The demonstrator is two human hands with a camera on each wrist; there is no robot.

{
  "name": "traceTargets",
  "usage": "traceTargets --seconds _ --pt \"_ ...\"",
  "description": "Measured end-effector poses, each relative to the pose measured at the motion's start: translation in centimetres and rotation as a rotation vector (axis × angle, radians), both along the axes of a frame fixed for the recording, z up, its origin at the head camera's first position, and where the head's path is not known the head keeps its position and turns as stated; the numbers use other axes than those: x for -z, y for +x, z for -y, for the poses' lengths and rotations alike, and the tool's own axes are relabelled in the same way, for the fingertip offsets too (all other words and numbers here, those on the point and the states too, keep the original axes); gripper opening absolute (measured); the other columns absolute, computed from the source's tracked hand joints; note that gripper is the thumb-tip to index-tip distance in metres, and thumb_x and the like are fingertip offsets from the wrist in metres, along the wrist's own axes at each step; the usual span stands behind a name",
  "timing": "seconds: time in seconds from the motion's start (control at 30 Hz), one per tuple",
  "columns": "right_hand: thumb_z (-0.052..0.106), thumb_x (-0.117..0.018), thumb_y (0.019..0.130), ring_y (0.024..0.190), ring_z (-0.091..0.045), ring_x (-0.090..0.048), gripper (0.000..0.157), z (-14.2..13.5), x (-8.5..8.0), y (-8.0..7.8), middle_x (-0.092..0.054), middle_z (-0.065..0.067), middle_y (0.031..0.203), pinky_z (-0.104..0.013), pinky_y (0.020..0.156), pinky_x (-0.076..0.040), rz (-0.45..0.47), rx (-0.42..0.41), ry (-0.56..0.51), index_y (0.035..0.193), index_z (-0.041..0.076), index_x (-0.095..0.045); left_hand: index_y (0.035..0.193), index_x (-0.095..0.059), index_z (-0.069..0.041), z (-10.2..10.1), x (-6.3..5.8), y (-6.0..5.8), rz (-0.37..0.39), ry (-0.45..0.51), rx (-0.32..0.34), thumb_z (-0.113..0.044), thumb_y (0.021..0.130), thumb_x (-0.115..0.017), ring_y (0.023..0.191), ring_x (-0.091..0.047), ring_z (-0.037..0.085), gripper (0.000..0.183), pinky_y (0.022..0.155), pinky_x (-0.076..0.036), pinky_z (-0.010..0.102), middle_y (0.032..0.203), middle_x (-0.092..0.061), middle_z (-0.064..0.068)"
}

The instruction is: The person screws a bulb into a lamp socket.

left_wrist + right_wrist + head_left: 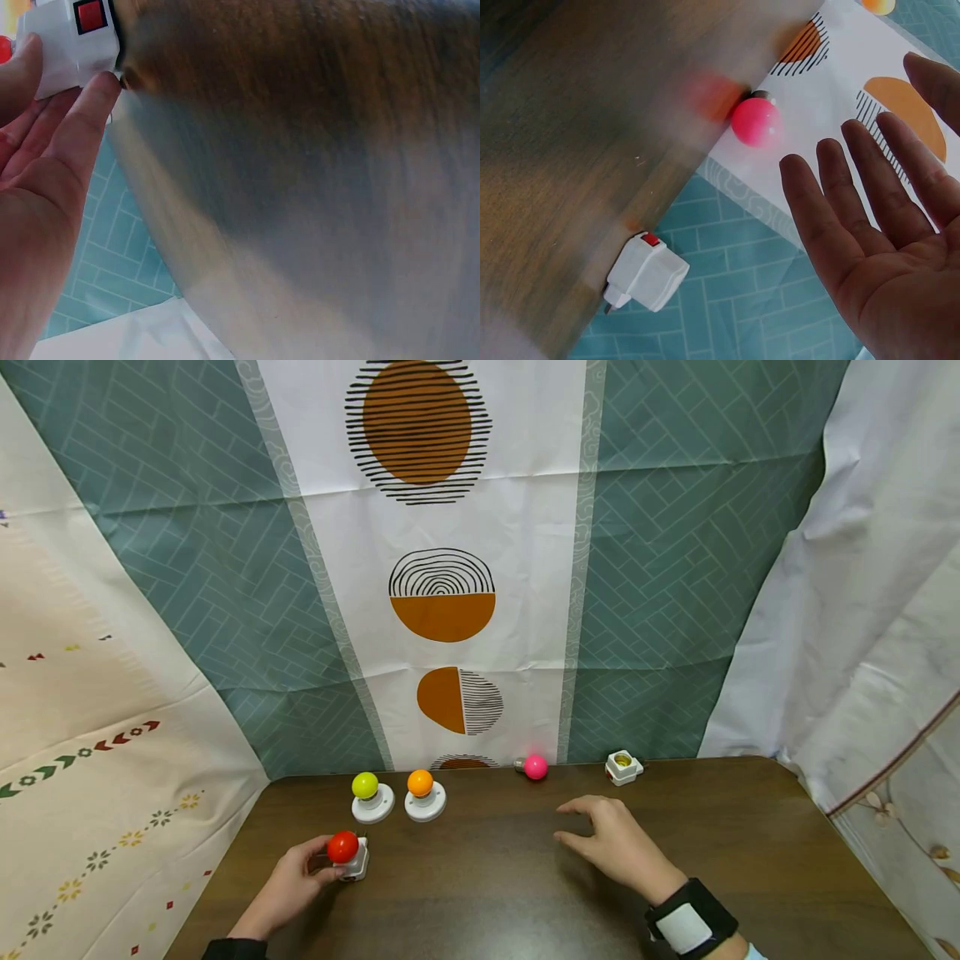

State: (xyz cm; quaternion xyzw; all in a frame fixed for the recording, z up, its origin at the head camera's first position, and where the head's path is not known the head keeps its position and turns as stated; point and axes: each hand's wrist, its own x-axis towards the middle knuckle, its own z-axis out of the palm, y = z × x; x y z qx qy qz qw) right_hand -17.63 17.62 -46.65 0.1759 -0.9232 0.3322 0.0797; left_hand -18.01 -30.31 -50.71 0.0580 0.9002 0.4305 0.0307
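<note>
My left hand (288,887) grips a white bulb socket (356,862) at the left of the table, with a red bulb (342,847) in it. The left wrist view shows thumb and fingers on either side of this socket (64,49), which has a red switch (91,16). Over the right half of the table, my right hand (618,850) holds nothing, its thumb and fingers apart. Beyond it a pink bulb (536,767) lies on its side near the back edge. Further right stands another white socket (623,767) without a bulb; its red switch (650,239) shows in the right wrist view.
Behind the left hand, a yellow-green bulb (365,786) and an orange bulb (420,783) stand in round white bases. The brown wooden table (480,885) ends at a hanging green and white cloth (517,568). Pale cloths hang at both sides.
</note>
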Motion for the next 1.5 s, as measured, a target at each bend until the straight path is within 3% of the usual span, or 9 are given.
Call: traceTargets --seconds 0.33,0.43,0.53,0.63,0.7,0.83,0.97,1.07,1.5 --pt "0.034 -0.075 0.076 0.101 -0.005 -0.052 0.029 0.4 -0.4 -0.3 -0.060 0.015 0.104 -0.030 0.086 -0.043 0.003 0.008 0.015 0.103 0.025 -0.066 0.120 -0.056 -0.001 0.1 -0.8 -0.2 0.044 -0.063 -0.048 -0.002 0.072 -0.074 0.095 -0.059 0.018 0.051 0.083 -0.047 0.036 0.107 -0.061 0.007" --pt "0.033 -0.075 0.076 0.102 -0.005 -0.052 0.029 0.5 -0.5 -0.4 -0.060 0.016 0.104 -0.030 0.086 -0.043 -0.010 0.003 0.017 0.103 0.025 -0.067 0.125 -0.052 0.001 0.1 -2.2 0.0 0.045 -0.091 -0.039 0.006 0.072 -0.069 0.100 -0.058 0.025 0.056 0.081 -0.048 0.035 0.114 -0.058 0.013" --pt "0.033 -0.075 0.076 0.102 -0.006 -0.052 0.029 0.5 -0.6 -0.5 -0.060 0.016 0.104 -0.030 0.086 -0.043 -0.036 0.004 0.024 0.102 0.025 -0.067 0.127 -0.050 0.001 -0.2 -4.4 0.3 0.037 -0.188 -0.020 0.008 0.074 -0.066 0.106 -0.054 0.033 0.056 0.081 -0.048 0.039 0.120 -0.055 0.019" --pt "0.033 -0.075 0.076 0.101 -0.006 -0.052 0.029 0.5 -0.7 -0.6 -0.060 0.016 0.103 -0.031 0.086 -0.043 -0.064 0.008 0.030 0.102 0.025 -0.067 0.127 -0.051 -0.001 -1.4 -6.7 0.7 -0.054 -0.325 -0.018 0.004 0.077 -0.064 0.109 -0.052 0.036 0.052 0.084 -0.046 0.045 0.122 -0.053 0.020" --pt "0.034 -0.076 0.075 0.101 -0.006 -0.052 0.030 0.5 -0.7 -0.6 -0.060 0.016 0.103 -0.030 0.086 -0.043 -0.085 0.008 0.032 0.102 0.025 -0.067 0.126 -0.051 -0.002 -2.6 -8.0 1.1 -0.159 -0.377 -0.040 0.000 0.080 -0.063 0.111 -0.050 0.036 0.047 0.086 -0.044 0.049 0.123 -0.053 0.019" --pt "0.034 -0.076 0.074 0.102 -0.007 -0.051 0.031 0.4 -0.8 -0.6 -0.060 0.013 0.104 -0.031 0.087 -0.042 -0.135 0.015 0.031 0.102 0.024 -0.067 0.126 -0.052 -0.002 -6.0 -9.6 1.8 -0.380 -0.368 -0.090 -0.009 0.086 -0.062 0.112 -0.050 0.031 0.042 0.089 -0.042 0.049 0.124 -0.053 0.015" --pt "0.034 -0.076 0.074 0.106 -0.010 -0.049 0.033 0.4 -1.0 -0.5 -0.059 0.009 0.108 -0.033 0.090 -0.041 -0.163 0.027 0.044 0.104 0.022 -0.067 0.125 -0.054 -0.004 -9.7 -9.7 2.4 -0.535 -0.346 -0.089 -0.014 0.088 -0.062 0.113 -0.050 0.026 0.039 0.090 -0.042 0.044 0.124 -0.053 0.011" --pt "0.034 -0.076 0.075 0.109 -0.012 -0.048 0.036 0.5 -1.0 -0.5 -0.059 0.005 0.112 -0.034 0.091 -0.040 -0.166 0.027 0.076 0.106 0.020 -0.066 0.124 -0.055 -0.007 -12.2 -9.4 2.9 -0.576 -0.359 -0.083 -0.019 0.089 -0.062 0.117 -0.047 0.026 0.038 0.094 -0.040 0.043 0.125 -0.053 0.008" --pt "0.032 -0.077 0.072 0.114 -0.022 -0.046 0.042 0.1 -0.2 -0.8 -0.056 -0.008 0.121 -0.044 0.092 -0.040 -0.225 0.038 0.161 0.108 0.013 -0.066 0.130 -0.052 -0.010 -19.7 -6.8 2.6 -0.481 -0.480 0.033 -0.043 0.093 -0.053 0.125 -0.039 0.030 0.050 0.101 -0.031 0.045 0.132 -0.049 0.008"
